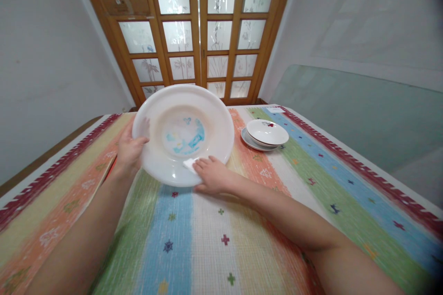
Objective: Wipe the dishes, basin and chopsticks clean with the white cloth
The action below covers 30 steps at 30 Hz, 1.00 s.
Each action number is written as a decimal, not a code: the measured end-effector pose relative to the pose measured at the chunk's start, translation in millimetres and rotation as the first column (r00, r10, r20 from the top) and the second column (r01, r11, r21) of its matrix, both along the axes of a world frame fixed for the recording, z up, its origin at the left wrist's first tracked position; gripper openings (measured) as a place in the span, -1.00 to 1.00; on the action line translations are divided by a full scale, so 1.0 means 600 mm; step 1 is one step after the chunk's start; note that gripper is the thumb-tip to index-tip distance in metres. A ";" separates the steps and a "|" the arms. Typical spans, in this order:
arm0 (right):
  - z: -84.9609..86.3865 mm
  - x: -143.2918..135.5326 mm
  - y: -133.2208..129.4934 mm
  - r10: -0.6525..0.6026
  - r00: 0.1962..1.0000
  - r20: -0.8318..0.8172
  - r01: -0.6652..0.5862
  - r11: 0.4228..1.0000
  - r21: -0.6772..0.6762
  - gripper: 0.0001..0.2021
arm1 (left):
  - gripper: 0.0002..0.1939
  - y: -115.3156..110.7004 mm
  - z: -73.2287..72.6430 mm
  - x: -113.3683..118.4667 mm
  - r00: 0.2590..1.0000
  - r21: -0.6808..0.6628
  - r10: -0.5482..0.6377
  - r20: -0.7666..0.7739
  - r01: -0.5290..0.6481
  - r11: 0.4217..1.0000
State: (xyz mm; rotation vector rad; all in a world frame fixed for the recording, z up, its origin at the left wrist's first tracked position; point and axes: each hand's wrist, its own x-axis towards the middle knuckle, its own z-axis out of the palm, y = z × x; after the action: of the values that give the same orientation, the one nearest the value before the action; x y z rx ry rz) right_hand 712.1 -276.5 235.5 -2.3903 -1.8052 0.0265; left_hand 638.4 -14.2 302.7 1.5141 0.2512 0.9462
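A large white basin point(187, 110) with a blue print on its bottom is tilted up, its inside facing me. My left hand point(131, 146) grips its left rim, thumb on the inside and fingers behind the translucent wall. Against the lower right of the basin's inside, my right hand point(212, 175) presses a small white cloth or tissue point(189, 164) under its fingers. To the right of the basin, a white bowl point(266, 132) sits on a plate point(254, 143).
A striped tablecloth point(207, 249) covers the table. Under my left forearm lies a thin, flat item with a red edge point(110, 167). A small white card point(275, 110) is near the far right edge. Wooden glass doors point(204, 23) stand beyond, and a pale green panel point(353, 115) is at the right.
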 end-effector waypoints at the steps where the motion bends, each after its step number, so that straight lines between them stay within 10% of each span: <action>1: -0.005 0.006 -0.001 -0.088 0.994 0.062 0.088 0.996 -0.011 -0.24 | -0.29 0.000 0.000 0.001 1.000 0.004 0.001 0.007 -0.001 1.000; 10: -0.038 0.008 0.024 -0.030 0.999 0.034 0.028 0.997 0.066 -0.32 | -0.48 -0.010 -0.028 0.009 0.989 0.069 0.147 0.004 -0.147 0.987; 22: -0.033 0.002 0.024 -0.026 0.990 -0.141 0.058 0.972 0.227 -0.04 | -0.46 -0.152 -0.139 0.011 0.996 0.078 0.068 -0.056 -0.064 0.995; 30: -0.031 0.016 0.027 0.051 0.983 -0.175 -0.015 0.980 0.200 -0.10 | -0.51 -0.142 -0.144 0.017 0.995 0.026 0.062 -0.078 -0.061 0.998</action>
State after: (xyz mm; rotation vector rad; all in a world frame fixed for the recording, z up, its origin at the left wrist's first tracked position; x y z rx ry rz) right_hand 721.9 -260.5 217.0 -2.1475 -1.6809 0.0599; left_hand 648.5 -99.5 216.2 1.5746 0.3462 0.9419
